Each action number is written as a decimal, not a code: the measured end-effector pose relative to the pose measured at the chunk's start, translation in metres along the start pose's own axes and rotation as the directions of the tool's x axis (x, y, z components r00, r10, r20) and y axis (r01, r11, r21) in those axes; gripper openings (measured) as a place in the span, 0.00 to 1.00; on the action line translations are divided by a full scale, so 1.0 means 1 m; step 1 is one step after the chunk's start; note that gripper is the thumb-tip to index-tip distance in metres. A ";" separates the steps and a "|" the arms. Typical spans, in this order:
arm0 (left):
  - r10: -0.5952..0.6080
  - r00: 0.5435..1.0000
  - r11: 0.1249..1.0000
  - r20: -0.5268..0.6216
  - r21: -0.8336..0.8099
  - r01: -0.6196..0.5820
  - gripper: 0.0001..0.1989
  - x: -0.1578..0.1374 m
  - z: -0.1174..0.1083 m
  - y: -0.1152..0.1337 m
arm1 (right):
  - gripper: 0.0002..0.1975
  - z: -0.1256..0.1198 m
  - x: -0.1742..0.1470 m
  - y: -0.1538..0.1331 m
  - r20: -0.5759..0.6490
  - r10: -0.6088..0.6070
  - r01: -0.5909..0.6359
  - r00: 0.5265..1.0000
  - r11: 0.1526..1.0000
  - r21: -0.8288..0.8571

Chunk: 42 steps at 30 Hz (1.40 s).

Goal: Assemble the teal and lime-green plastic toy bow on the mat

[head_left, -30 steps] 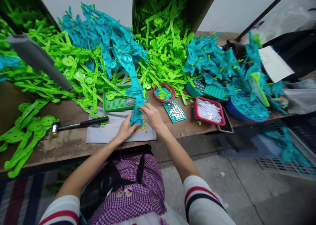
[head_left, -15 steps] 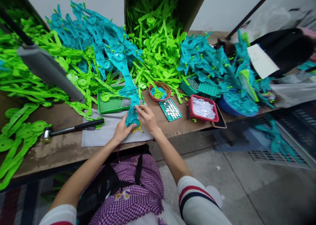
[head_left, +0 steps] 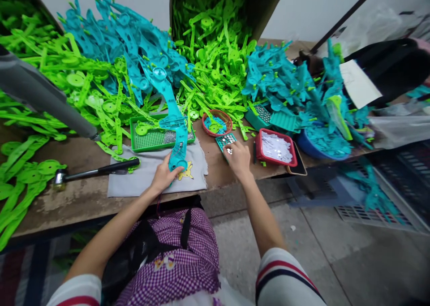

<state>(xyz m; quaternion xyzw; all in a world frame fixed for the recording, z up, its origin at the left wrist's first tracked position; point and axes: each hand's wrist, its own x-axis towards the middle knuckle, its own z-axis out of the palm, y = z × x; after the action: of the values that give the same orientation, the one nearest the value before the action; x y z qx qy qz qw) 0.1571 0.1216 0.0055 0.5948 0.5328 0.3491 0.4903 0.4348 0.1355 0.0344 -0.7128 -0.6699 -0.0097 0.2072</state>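
My left hand is closed around the lower end of a long blue plastic part, which points away from me over the grey cloth. A small metallic piece shows in a slot of this part. Over to the right, my right hand reaches down onto a small teal tray of round silver discs. Its fingers are bent and drawn together at the discs; whatever is between the fingertips is hidden. Just beyond the blue part lies a green tray with small metal pieces at one end.
A hammer lies left of the cloth. Heaps of green parts and blue parts fill the back. A round basket, a red basket of white pieces and a blue basin stand rightward. A grey tool hangs at left.
My right hand has left the blue plastic part and moved right to the tray of silver discs. My left hand keeps its hold on the part.
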 end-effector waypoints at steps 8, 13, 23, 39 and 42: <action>0.068 0.997 0.993 -0.028 0.098 -0.065 0.35 0.002 -0.001 -0.004 | 0.14 0.046 -0.002 -0.102 -0.243 -0.314 0.392 0.918 0.812 0.432; 0.101 0.994 0.989 -0.047 0.114 -0.095 0.33 0.002 0.000 -0.007 | 0.15 0.056 0.010 -0.103 -0.251 -0.373 0.447 0.894 0.788 0.424; 0.242 0.966 0.967 -0.092 0.105 -0.233 0.30 0.004 -0.001 -0.016 | 0.17 0.061 -0.020 -0.108 -0.224 -0.297 0.368 0.928 0.825 0.429; 0.752 0.646 0.531 -0.133 0.703 -0.473 0.36 -0.115 -0.001 -0.010 | 0.09 -0.031 -0.059 -0.126 0.031 0.406 -0.199 0.913 0.378 0.904; 0.742 0.649 0.574 -0.168 0.660 -0.485 0.33 -0.139 -0.005 -0.002 | 0.09 -0.051 -0.064 -0.113 0.014 0.410 -0.209 0.912 0.433 0.877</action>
<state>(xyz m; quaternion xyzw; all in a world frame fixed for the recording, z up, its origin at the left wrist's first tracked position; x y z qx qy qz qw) 0.1261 -0.0130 0.0199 0.7683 0.4554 0.4497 0.0060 0.3338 0.0602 0.0945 -0.6179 -0.4159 0.2927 0.5996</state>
